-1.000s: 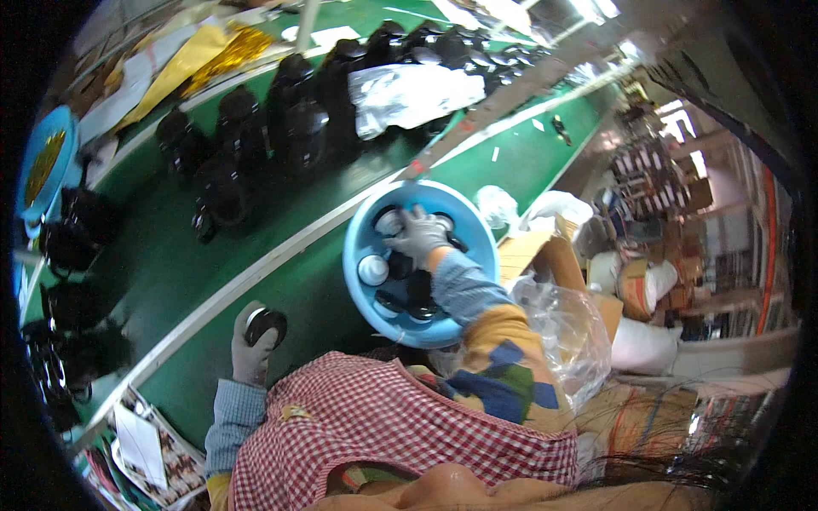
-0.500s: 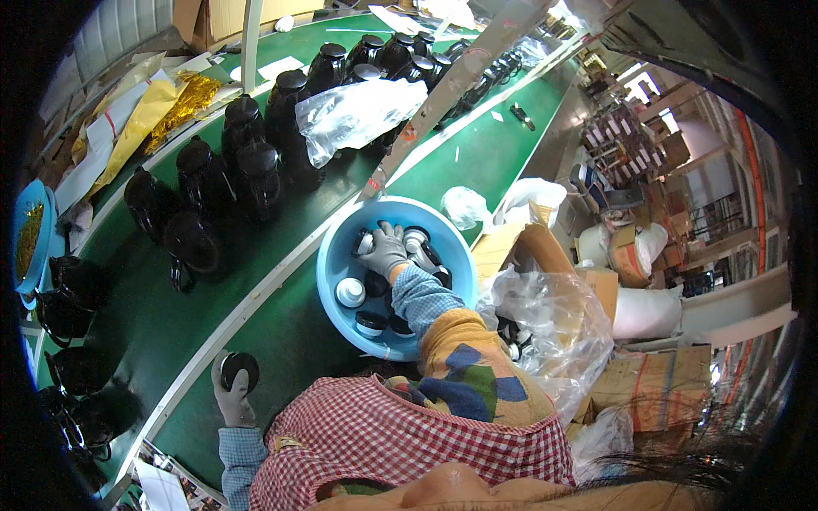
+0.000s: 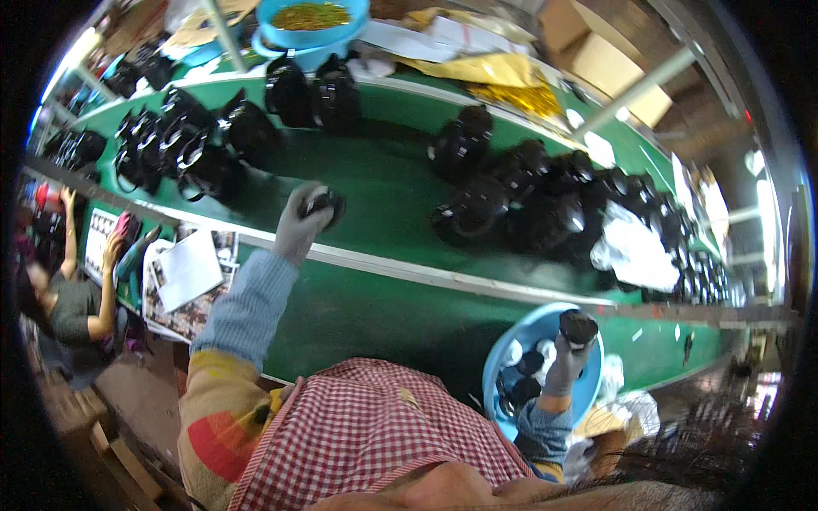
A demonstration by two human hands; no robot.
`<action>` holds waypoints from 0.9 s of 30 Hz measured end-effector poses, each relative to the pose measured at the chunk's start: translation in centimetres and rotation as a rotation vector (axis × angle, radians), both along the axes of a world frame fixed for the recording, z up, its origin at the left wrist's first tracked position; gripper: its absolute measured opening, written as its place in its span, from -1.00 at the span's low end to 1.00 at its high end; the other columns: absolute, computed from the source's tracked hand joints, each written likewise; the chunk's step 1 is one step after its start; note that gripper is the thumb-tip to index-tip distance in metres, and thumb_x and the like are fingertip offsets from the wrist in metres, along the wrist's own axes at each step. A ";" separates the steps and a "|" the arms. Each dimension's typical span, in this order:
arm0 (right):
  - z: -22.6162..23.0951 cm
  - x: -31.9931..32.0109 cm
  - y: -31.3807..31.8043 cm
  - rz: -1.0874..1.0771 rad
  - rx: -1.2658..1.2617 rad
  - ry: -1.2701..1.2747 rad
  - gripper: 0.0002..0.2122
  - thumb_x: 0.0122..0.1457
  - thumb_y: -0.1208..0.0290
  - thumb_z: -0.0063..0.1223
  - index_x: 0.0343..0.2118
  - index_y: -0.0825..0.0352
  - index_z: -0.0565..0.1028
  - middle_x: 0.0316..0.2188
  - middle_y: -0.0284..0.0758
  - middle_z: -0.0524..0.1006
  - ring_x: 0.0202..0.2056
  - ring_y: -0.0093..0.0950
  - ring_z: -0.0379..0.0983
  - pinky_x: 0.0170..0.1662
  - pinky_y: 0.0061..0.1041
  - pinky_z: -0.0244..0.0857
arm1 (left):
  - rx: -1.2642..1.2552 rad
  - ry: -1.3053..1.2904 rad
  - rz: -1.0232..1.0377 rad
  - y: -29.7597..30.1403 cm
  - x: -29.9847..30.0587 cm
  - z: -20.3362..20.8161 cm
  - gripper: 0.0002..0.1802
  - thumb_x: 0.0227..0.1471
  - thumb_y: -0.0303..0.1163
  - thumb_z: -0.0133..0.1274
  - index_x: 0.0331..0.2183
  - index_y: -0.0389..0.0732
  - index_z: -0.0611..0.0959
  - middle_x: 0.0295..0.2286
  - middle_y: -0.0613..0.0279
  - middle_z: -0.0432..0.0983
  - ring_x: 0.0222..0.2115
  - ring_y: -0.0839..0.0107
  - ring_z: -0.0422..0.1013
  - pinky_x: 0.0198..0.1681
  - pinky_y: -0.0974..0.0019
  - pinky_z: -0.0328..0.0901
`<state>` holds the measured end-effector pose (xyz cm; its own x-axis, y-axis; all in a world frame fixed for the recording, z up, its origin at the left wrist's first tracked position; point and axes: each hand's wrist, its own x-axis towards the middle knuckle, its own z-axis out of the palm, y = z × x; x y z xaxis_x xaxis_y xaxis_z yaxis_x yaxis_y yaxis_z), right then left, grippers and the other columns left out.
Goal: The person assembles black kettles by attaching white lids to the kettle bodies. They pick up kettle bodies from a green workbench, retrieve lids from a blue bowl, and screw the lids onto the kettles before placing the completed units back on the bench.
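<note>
My left hand (image 3: 298,223), in a grey glove, reaches over the green conveyor and grips a round black lid (image 3: 327,204). My right hand (image 3: 562,368), gloved too, is closed around another black lid (image 3: 578,327) above the light blue basin (image 3: 492,375). Several black and white lids (image 3: 530,363) lie inside that basin. Beyond my left hand stand glossy black jugs (image 3: 209,170) with handles. A larger group of black jugs (image 3: 477,209) stands to the right on the same belt.
A pale divider rail (image 3: 383,263) runs between the belt and the near green strip. Clear plastic (image 3: 635,251) drapes over some jugs. Blue basins (image 3: 311,53) and gold foil (image 3: 520,98) lie at the far side. Another person (image 3: 77,294) works at the left, beside papers (image 3: 187,271).
The view has swung left. My left hand has carried its lid forward across the rail, over the belt. My right hand has lifted a lid up from the pile in the basin.
</note>
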<state>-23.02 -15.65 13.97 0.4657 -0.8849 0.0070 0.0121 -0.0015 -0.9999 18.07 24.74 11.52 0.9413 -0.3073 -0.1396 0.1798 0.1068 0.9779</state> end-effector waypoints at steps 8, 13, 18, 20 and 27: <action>3.6 8.7 8.0 0.304 0.016 0.155 -0.05 -0.22 0.33 0.48 0.31 0.35 0.21 0.05 -0.32 0.44 -0.01 -0.46 0.43 0.04 -0.49 0.38 | -0.228 -0.352 0.306 -1.7 22.1 4.1 -0.36 0.08 -0.42 0.28 0.14 -0.38 0.42 -0.09 0.14 0.50 -0.16 0.46 0.45 -0.10 0.44 0.36; 3.6 11.0 10.2 0.409 0.094 0.091 0.02 -0.20 0.18 0.59 0.32 0.34 0.17 0.04 -0.32 0.45 0.01 -0.45 0.44 0.06 -0.44 0.40 | 0.442 -0.346 0.576 0.3 35.3 1.9 -0.30 0.09 -0.22 0.29 0.17 -0.28 0.41 -0.08 0.08 0.55 -0.12 0.38 0.50 -0.09 0.34 0.40; 1.9 11.5 10.9 0.387 0.025 0.185 -0.18 -0.21 0.08 0.58 0.12 0.37 0.42 0.25 -0.24 0.23 0.15 -0.35 0.34 0.16 -0.36 0.33 | 0.520 -0.135 0.513 -2.2 40.7 0.6 -0.24 0.04 -0.25 0.34 0.16 -0.37 0.39 -0.08 0.06 0.53 -0.14 0.32 0.47 -0.09 0.31 0.36; 0.5 13.0 10.7 0.487 0.047 0.138 -0.14 -0.24 0.17 0.56 0.17 0.37 0.35 0.21 -0.25 0.29 0.14 -0.35 0.37 0.18 -0.35 0.32 | 0.430 -0.061 0.551 2.6 44.8 -0.8 -0.18 0.00 -0.22 0.38 0.17 -0.40 0.38 0.01 -0.01 0.48 -0.01 0.27 0.42 0.05 0.29 0.31; -0.2 20.7 12.8 0.748 -0.280 0.183 -0.22 -0.21 0.22 0.55 0.14 0.32 0.42 0.21 -0.21 0.32 0.20 -0.31 0.31 0.24 -0.31 0.23 | 0.762 -0.262 0.676 -1.1 39.4 3.2 -0.17 -0.02 -0.20 0.36 0.19 -0.33 0.39 0.03 0.02 0.49 0.06 0.24 0.40 0.13 0.27 0.29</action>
<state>-2.32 -2.85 13.80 0.9472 -0.3168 0.0483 -0.0545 -0.3078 -0.9499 57.48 23.62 14.75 0.9128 0.3767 0.1577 0.0856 -0.5540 0.8281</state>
